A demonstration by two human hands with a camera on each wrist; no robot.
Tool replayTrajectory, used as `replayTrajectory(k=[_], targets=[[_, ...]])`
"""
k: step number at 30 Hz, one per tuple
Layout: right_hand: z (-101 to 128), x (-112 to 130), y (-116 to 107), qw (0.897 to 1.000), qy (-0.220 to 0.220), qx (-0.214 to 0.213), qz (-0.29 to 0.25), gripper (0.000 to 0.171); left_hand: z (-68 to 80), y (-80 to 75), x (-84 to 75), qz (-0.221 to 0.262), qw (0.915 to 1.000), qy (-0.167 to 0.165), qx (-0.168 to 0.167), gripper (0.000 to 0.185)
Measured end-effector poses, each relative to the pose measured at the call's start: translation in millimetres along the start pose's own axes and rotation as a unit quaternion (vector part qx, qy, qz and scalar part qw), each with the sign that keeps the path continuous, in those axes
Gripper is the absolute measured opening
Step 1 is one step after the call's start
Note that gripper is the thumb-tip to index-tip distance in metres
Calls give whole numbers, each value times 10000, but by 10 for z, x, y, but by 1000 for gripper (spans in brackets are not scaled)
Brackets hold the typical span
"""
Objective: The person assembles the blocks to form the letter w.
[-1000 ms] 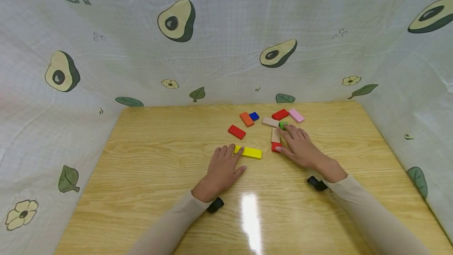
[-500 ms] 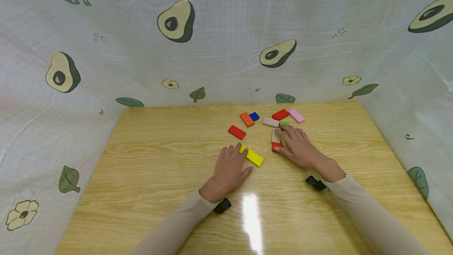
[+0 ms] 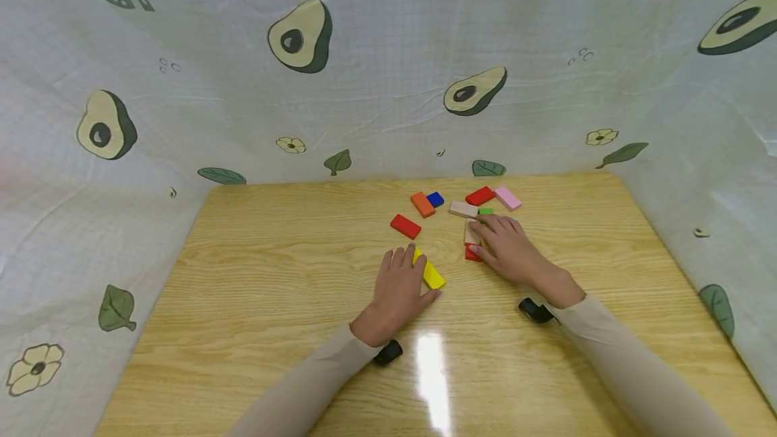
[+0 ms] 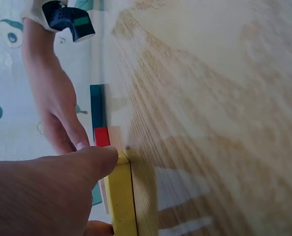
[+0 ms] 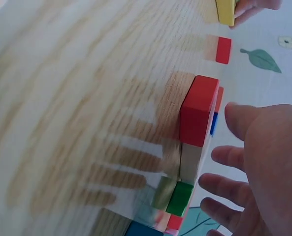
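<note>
My left hand (image 3: 397, 288) rests on a yellow block (image 3: 434, 276) with fingers fairly straight, the index finger lying along it and the thumb by its near end. In the left wrist view the thumb overlaps the end of the yellow block (image 4: 120, 196). My right hand (image 3: 510, 251) spreads over a small cluster, its fingers loose. Below it are a red block (image 3: 471, 253), a plain wood block (image 3: 471, 232) and a green block (image 3: 485, 211), partly covered. A blue block (image 5: 142, 229) shows low in the right wrist view; the hand hides it in the head view.
Left of the cluster lies a red block (image 3: 405, 226). Behind are an orange block (image 3: 422, 204), a small blue block (image 3: 435, 199), a pale block (image 3: 464, 209), another red block (image 3: 480, 195) and a pink block (image 3: 508, 198). A patterned cloth (image 3: 388, 140) rises behind the wooden table (image 3: 255, 288).
The left hand has moved rightward and turned the yellow block from nearly crosswise to slanting, its right end now nearer. The right hand has shifted only slightly over the cluster.
</note>
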State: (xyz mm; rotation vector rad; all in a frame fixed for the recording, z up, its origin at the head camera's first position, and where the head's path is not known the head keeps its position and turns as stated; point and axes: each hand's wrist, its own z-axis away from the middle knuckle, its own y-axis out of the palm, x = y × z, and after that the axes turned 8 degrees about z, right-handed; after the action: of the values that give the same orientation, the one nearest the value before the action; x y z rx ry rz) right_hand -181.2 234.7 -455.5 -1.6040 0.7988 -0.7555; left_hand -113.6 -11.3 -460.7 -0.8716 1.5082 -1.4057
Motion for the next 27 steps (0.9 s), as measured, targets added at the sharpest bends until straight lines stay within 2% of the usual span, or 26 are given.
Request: replayTrajectory(k=[3, 11, 17, 27], targets=[[-19, 4, 4, 10000, 64, 27, 33, 49, -3, 5, 0, 6, 10000, 9, -87, 68], [-69, -13, 32, 9998, 64, 49, 160, 46, -16, -23, 52, -22, 10000, 55, -32, 68], [-95, -17, 39, 9999, 8, -7, 126, 44, -11, -38, 119, 170, 9997, 117, -108, 66], [-114, -30, 11, 9999, -23, -130, 11, 40, 89, -47, 293, 410, 9988, 94, -260, 63]])
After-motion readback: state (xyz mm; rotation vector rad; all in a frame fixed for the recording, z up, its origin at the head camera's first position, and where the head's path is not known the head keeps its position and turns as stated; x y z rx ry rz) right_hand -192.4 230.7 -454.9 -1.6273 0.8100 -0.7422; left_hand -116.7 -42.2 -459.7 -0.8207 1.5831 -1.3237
